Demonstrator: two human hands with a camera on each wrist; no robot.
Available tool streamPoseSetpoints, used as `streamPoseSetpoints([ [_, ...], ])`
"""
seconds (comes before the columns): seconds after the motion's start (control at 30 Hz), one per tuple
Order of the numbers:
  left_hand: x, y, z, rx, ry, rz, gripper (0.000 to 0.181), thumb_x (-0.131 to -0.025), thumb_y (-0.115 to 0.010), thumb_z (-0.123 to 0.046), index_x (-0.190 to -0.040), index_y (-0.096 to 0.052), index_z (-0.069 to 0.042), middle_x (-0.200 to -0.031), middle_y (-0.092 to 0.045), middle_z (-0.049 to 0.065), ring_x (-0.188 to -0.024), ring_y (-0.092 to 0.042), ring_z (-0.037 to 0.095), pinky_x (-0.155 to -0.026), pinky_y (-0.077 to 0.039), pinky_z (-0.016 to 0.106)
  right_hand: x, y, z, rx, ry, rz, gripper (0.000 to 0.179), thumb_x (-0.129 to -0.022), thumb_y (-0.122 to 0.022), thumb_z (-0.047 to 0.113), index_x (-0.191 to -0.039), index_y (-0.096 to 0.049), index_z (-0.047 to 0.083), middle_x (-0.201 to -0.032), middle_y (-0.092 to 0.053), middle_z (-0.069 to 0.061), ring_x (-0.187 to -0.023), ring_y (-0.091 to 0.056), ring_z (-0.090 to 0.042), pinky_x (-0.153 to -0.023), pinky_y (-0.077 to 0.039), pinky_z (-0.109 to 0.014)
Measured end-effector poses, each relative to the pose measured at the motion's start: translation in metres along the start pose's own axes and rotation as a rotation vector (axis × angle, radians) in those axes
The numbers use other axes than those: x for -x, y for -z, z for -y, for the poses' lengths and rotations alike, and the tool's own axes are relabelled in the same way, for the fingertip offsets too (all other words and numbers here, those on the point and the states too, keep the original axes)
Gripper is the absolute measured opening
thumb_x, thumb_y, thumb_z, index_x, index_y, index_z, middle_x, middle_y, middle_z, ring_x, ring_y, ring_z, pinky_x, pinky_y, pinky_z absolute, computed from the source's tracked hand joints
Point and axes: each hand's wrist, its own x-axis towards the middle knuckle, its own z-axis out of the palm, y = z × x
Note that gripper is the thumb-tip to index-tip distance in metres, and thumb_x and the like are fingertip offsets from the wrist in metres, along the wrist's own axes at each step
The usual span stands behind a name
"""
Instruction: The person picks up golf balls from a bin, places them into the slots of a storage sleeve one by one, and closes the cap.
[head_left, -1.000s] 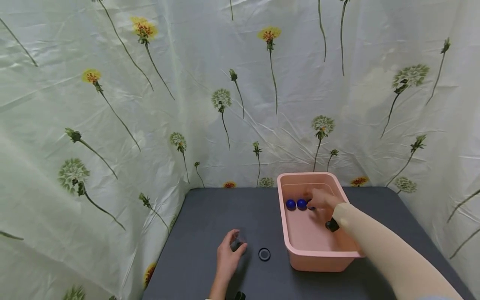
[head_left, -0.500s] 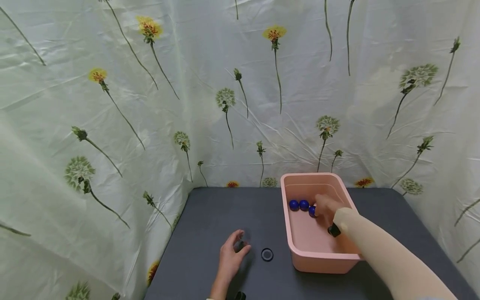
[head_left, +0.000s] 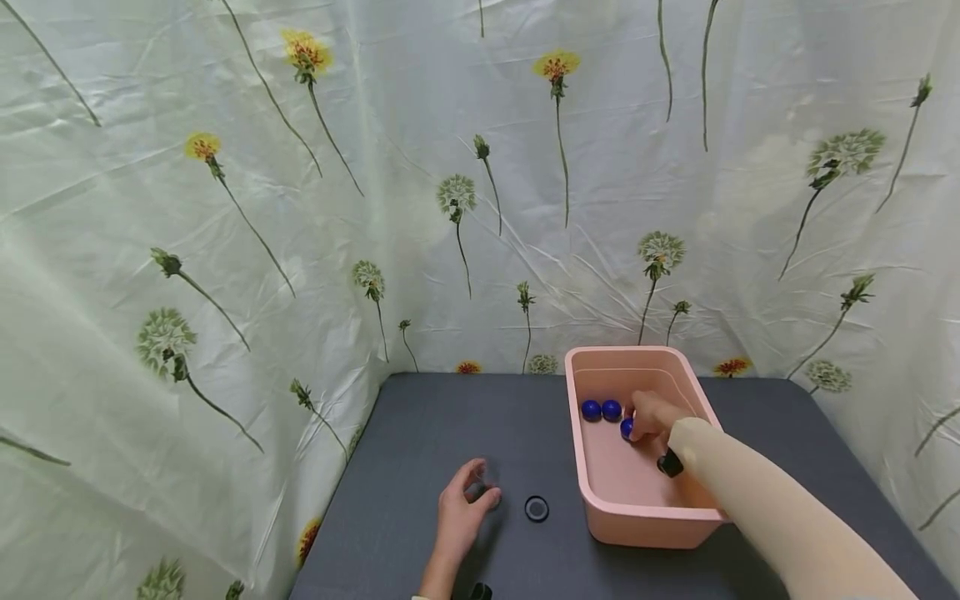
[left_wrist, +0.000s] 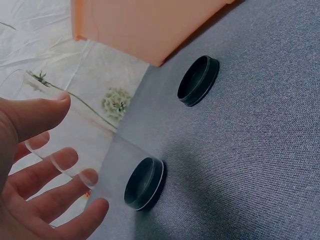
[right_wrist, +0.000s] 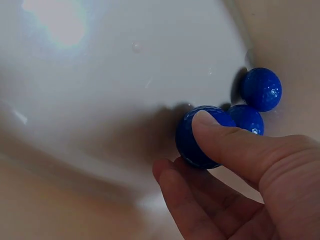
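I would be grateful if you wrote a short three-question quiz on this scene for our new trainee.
1. How many blue balls are visible in the pink bin?
2. True or false: the right hand has a ball between its thumb and fingers.
3. What is the left hand curved around? A) a white towel; B) a clear container; C) a steel spoon.
Key: 1. Three. 2. True. 3. B.

Blue balls (head_left: 611,409), pink bin (head_left: 651,530); flower-patterned sheet (head_left: 420,108)
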Motion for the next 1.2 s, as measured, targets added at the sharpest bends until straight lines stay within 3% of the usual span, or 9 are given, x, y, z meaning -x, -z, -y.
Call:
streamPoseSetpoints([
  [0.3, 0.001, 0.002, -0.004, -0.008, 0.0, -0.026, 0.056, -0.083, -0.084, -0.017, -0.134, -0.061, -0.02, -0.121, -0.068, 0.004, -0.113, -0.063, 0.026, -0.089, -0.05, 0.055, 0.001, 0.007, 0.001, -0.007, 0.013, -0.013, 0.027, -0.072, -0.082, -0.006, -0.095, -0.07, 0.002, -0.075, -0.059, -0.005, -0.061, -0.055, -0.018, -0.047, -0.042, -0.024],
  [0.47, 0.001, 0.001, -0.009, -0.013, -0.009, -0.047, 0.049, -0.082, -0.085, -0.017, -0.125, -0.063, -0.022, -0.117, -0.07, 0.005, -0.107, -0.065, 0.024, -0.087, -0.051, 0.054, 0.008, 0.015, 0.007, -0.026, 0.094, -0.002, 0.025, -0.074, -0.08, -0.004, -0.096, -0.071, 0.002, -0.065, -0.059, -0.001, -0.053, -0.052, -0.013, -0.047, -0.04, -0.024],
  [0.67, 0.002, 0.001, -0.017, -0.037, -0.021, -0.072, 0.05, -0.081, -0.086, -0.018, -0.125, -0.064, -0.023, -0.115, -0.07, 0.0, -0.104, -0.064, 0.02, -0.088, -0.05, 0.052, 0.017, 0.023, 0.015, -0.021, 0.164, -0.005, 0.022, -0.073, -0.08, -0.003, -0.092, -0.071, 0.001, -0.057, -0.054, 0.003, -0.051, -0.049, -0.01, -0.05, -0.04, -0.024],
  [0.9, 0.003, 0.002, -0.027, -0.035, -0.072, -0.086, 0.053, -0.081, -0.086, -0.021, -0.129, -0.065, -0.017, -0.114, -0.07, -0.001, -0.104, -0.064, 0.02, -0.089, -0.05, 0.054, 0.032, 0.029, 0.025, -0.042, 0.233, -0.015, 0.019, -0.076, -0.082, -0.003, -0.09, -0.07, 0.001, -0.064, -0.057, 0.001, -0.056, -0.052, -0.012, -0.052, -0.044, -0.027],
  [1.07, 0.004, 0.003, -0.033, -0.014, -0.1, -0.081, 0.052, -0.082, -0.086, -0.023, -0.13, -0.064, -0.02, -0.116, -0.068, 0.002, -0.107, -0.063, 0.02, -0.089, -0.05, 0.054, 0.039, 0.034, 0.031, -0.068, 0.261, -0.05, 0.023, -0.075, -0.084, 0.0, -0.094, -0.072, 0.003, -0.074, -0.064, 0.0, -0.06, -0.055, -0.012, -0.056, -0.048, -0.028],
  [1.2, 0.005, 0.004, -0.038, -0.01, -0.103, -0.081, 0.052, -0.083, -0.085, -0.024, -0.129, -0.064, -0.022, -0.115, -0.065, -0.003, -0.108, -0.063, 0.019, -0.09, -0.05, 0.055, 0.044, 0.038, 0.036, -0.083, 0.28, -0.075, 0.024, -0.077, -0.085, 0.003, -0.098, -0.074, 0.005, -0.081, -0.068, -0.002, -0.068, -0.057, -0.014, -0.061, -0.049, -0.029],
])
